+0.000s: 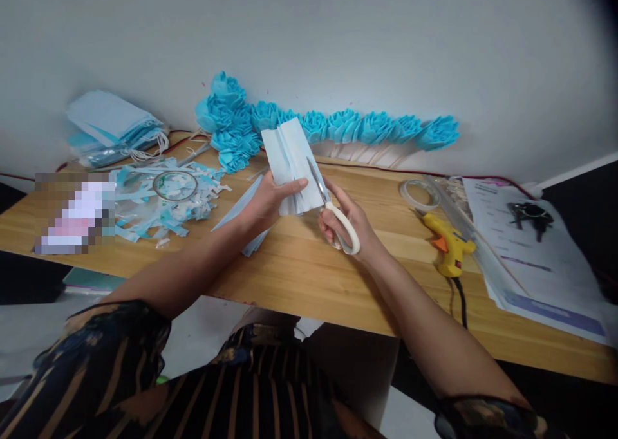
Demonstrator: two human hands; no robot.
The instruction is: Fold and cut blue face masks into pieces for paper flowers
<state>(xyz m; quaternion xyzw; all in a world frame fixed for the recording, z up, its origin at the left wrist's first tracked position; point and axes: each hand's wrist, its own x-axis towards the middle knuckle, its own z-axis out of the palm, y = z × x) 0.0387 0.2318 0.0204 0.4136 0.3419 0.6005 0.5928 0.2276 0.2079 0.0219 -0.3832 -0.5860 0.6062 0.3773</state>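
My left hand [273, 201] is closed on a pale blue pleated face mask [288, 156], thumb across its front, held above the table. In my right hand [350, 223] is a pair of scissors [345, 225] with white handles, fingers through the loops. The blades lie against the mask's right edge, one of them in front of it. Beneath my left wrist, flat light blue pieces [255, 242] rest on the table, partly hidden by the forearm.
Blue flowers [376, 128] on pale stems line the wall. Left are stacked masks [113, 120], blue scraps [174, 217] and a tape roll [175, 185]. Right are another tape roll [420, 194], a yellow glue gun [451, 242], papers [521, 259] and keys [531, 215].
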